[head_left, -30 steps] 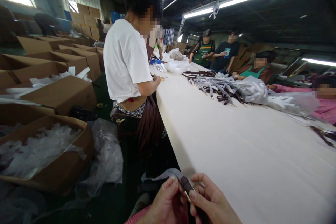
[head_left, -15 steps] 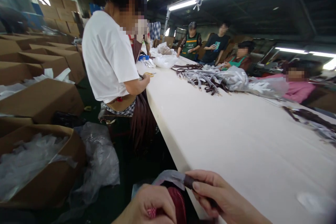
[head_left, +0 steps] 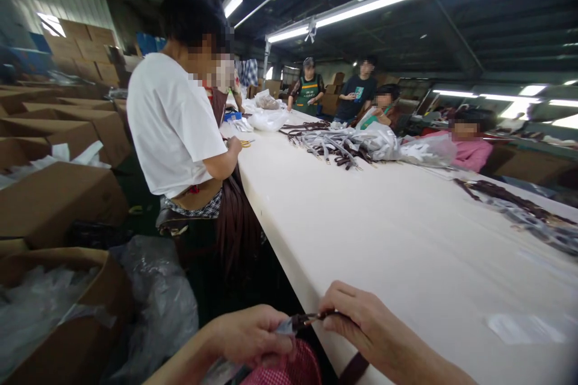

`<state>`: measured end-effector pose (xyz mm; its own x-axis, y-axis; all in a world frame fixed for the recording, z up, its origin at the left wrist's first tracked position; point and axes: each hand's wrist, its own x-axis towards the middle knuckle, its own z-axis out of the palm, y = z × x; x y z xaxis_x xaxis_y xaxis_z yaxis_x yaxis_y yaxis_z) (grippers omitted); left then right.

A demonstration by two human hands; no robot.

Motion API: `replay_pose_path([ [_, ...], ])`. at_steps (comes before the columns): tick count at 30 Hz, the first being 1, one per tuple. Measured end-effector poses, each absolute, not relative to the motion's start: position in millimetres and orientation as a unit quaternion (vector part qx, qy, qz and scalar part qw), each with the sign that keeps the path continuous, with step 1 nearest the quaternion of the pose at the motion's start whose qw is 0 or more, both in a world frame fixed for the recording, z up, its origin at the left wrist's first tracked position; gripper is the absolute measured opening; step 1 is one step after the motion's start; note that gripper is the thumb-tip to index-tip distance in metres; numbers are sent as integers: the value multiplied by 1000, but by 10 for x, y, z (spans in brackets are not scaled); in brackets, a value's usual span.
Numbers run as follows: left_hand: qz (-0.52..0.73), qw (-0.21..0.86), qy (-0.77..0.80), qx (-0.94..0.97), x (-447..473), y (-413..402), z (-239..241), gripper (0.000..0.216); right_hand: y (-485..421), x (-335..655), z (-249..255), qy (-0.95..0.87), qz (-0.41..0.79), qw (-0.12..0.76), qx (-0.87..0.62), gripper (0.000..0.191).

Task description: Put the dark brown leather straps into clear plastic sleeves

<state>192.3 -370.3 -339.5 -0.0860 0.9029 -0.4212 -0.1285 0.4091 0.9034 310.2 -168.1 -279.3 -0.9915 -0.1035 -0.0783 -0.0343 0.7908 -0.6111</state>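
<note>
My left hand (head_left: 257, 334) is closed on one end of a dark brown strap (head_left: 354, 368), where a bit of greyish plastic wrap (head_left: 285, 326) shows at the fingertips. Opposite it, at the table's near edge, my right hand (head_left: 361, 322) pinches the same strap. Between the two hands runs a short dark section with a metal fitting (head_left: 311, 319), whose exact shape is too small to make out. Below my right hand a length of the strap hangs down. Red checked cloth (head_left: 289, 367) lies beneath my left hand.
A long white table (head_left: 383, 234) stretches ahead, bearing a heap of straps (head_left: 334, 144) and more straps (head_left: 519, 204) at right. A co-worker in a white shirt (head_left: 174, 120) stands left with yellow-handled scissors (head_left: 246, 143). Cardboard boxes (head_left: 63, 198) and a plastic bag (head_left: 158, 295) fill the left.
My left hand has come up and taken hold of the strap's wrapped end. My right hand has turned over the strap, and the metal fitting now shows. The view has shifted slightly right.
</note>
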Motion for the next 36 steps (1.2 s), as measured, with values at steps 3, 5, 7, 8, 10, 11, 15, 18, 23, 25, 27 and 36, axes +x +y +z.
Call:
replay_pose_path([
  [3,441,625,553,330,1945,-3712,-3308,26,-1729,3016,-2563,982,-140,61,-107,27],
  [5,480,617,522,340,1985,-3673,-3255,30,-1781,2946,-2317,983,-42,55,-170,23],
  [7,506,609,497,355,2030,-3633,-3208,34,-1823,2903,-2091,976,-10,50,-211,19],
  [8,511,607,490,361,2052,-3618,-3189,36,-1836,2895,-2008,974,-10,50,-223,19],
  [10,505,603,493,371,2092,-3605,-3162,42,-1843,2900,-1919,970,-4,56,-238,22],
  [11,502,596,504,373,2111,-3604,-3154,45,-1837,2908,-1907,969,2,59,-241,25],
  [15,533,562,519,362,2171,-3594,-3158,51,-1787,2931,-1923,976,-22,53,-210,24],
  [18,557,572,492,348,2208,-3533,-3212,40,-1771,2926,-1898,974,-44,61,-216,20],
  [23,611,616,414,276,2296,-3369,-3357,36,-1794,2907,-1861,966,-15,79,-245,24],
  [25,624,619,396,266,2334,-3310,-3387,35,-1811,2898,-1889,968,-14,96,-233,23],
  [27,622,618,397,272,2355,-3264,-3398,31,-1815,2890,-1922,967,-13,125,-221,21],
  [36,627,549,456,313,2301,-3321,-3405,36,-1531,2908,-1824,977,-43,97,-186,24],
])
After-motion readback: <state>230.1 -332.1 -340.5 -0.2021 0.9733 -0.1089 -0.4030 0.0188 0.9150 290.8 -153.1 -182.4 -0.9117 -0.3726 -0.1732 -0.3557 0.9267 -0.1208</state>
